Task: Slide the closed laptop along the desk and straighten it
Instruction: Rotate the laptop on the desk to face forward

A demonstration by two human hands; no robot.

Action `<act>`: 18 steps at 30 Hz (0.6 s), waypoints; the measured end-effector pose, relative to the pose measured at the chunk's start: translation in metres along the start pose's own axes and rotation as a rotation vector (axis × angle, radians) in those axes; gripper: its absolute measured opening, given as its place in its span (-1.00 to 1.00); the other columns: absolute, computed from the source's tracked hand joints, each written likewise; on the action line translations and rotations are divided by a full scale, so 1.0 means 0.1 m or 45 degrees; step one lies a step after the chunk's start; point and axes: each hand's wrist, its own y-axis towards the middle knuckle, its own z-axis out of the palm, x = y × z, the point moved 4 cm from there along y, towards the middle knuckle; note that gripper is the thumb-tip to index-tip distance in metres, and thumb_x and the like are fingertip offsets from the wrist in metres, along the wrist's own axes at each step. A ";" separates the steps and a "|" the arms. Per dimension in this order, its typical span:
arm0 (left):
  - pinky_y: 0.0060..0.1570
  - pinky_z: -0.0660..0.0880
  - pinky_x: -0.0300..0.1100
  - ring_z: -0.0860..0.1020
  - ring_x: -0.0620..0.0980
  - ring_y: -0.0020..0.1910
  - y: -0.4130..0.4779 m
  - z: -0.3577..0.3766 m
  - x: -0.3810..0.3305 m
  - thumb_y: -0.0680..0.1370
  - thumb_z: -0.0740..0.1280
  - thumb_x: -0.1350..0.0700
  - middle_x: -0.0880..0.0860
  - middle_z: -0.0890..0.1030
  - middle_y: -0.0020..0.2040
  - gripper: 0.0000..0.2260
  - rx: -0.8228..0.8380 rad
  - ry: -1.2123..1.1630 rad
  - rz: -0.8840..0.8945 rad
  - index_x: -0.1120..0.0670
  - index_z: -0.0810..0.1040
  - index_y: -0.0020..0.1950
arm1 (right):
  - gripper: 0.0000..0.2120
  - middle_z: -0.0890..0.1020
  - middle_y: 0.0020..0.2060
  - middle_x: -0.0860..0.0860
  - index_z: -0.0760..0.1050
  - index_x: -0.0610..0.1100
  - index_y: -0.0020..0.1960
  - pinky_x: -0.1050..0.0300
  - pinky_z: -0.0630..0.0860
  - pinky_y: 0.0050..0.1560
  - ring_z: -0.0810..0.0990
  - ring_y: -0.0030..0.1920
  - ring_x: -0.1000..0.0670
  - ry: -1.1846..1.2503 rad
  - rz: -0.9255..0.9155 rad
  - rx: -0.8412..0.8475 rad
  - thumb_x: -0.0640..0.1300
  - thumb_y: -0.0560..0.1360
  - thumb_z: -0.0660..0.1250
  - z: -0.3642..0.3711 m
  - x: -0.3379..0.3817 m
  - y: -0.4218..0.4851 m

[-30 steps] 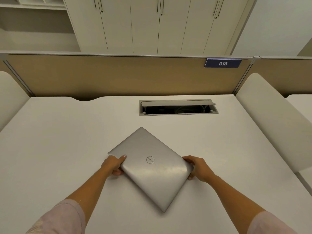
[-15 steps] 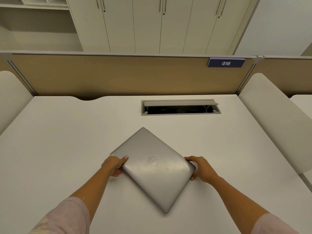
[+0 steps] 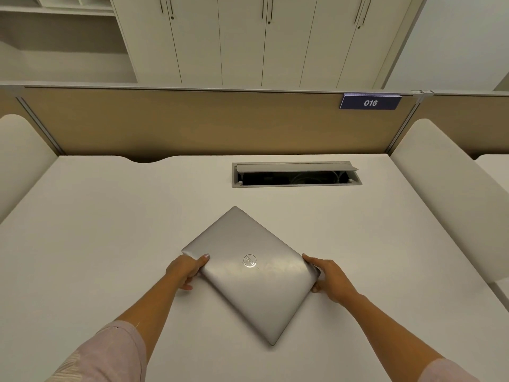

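Between the two hands, flat on the plain white desk top (image 3: 96,244), lies the closed silver metal laptop (image 3: 249,274), lid down, round logo up, turned diamond-wise so its corners point toward the person and away, not square to the desk edge. Left hand (image 3: 185,271) clamps the laptop's left corner edge: thumb (image 3: 204,258) lies on top of the lid, pink nail visible, other fingers curl below or against the side edge, so the grip is narrow, pinching only the thin slab. Right hand (image 3: 330,277) cups the laptop's right corner: fingers bent around the corner edge, one along the far side and the lower ones tucked at the near side, palm just outside the corner; whether any fingertip goes under the base cannot be told. Both hands touch the laptop, nothing else held. Both forearms run back from the grip toward the camera, with pale pink short sleeves (image 3: 110,354) at the bottom corners. Beyond the grip, well apart from the laptop's far corner, a grey rectangular cable hatch (image 3: 296,174) sits in the desk with its flap raised and a dark opening below. Farther past that, a tan partition panel (image 3: 179,122) carries a dark blue label reading 016 (image 3: 370,102), up and to the right of the right hand. Cream cabinet doors (image 3: 248,40) stand behind the panel.
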 end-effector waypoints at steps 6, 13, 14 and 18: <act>-0.01 0.52 -0.05 0.57 0.18 0.12 -0.24 -0.20 -0.18 0.53 0.22 -0.23 0.18 0.58 0.15 -0.51 -0.515 0.559 0.223 0.18 0.52 0.17 | -0.25 0.40 0.40 -0.03 0.30 -0.05 0.45 0.05 0.32 0.40 0.34 0.41 -0.08 -0.248 0.050 -0.085 -0.40 0.34 0.44 -0.03 -0.07 -0.08; 0.15 0.46 0.07 0.41 0.17 0.27 -0.16 -0.15 -0.31 0.50 0.33 -0.14 0.14 0.40 0.31 -0.46 -0.525 0.482 0.587 0.17 0.35 0.34 | -0.42 0.44 0.33 -0.10 0.27 -0.10 0.41 0.05 0.41 0.17 0.47 0.18 -0.06 0.324 0.354 -0.546 -0.35 0.45 0.37 0.33 -0.21 -0.62; 0.20 0.44 0.07 0.40 0.18 0.31 -0.13 -0.14 -0.31 0.50 0.34 -0.14 0.15 0.39 0.35 -0.42 -0.464 0.448 0.590 0.16 0.31 0.38 | -0.42 0.45 0.31 -0.09 0.26 -0.11 0.41 0.07 0.41 0.15 0.48 0.15 -0.03 0.378 0.385 -0.540 -0.32 0.46 0.38 0.44 -0.22 -0.68; 0.33 0.36 0.08 0.35 0.20 0.39 -0.01 -0.12 -0.30 0.48 0.38 -0.12 0.18 0.38 0.40 -0.34 -0.194 0.312 0.557 0.15 0.24 0.46 | -0.45 0.51 0.21 0.02 0.26 -0.09 0.41 0.11 0.40 0.09 0.54 0.11 0.00 0.610 0.438 -0.520 -0.28 0.48 0.36 0.75 -0.15 -0.77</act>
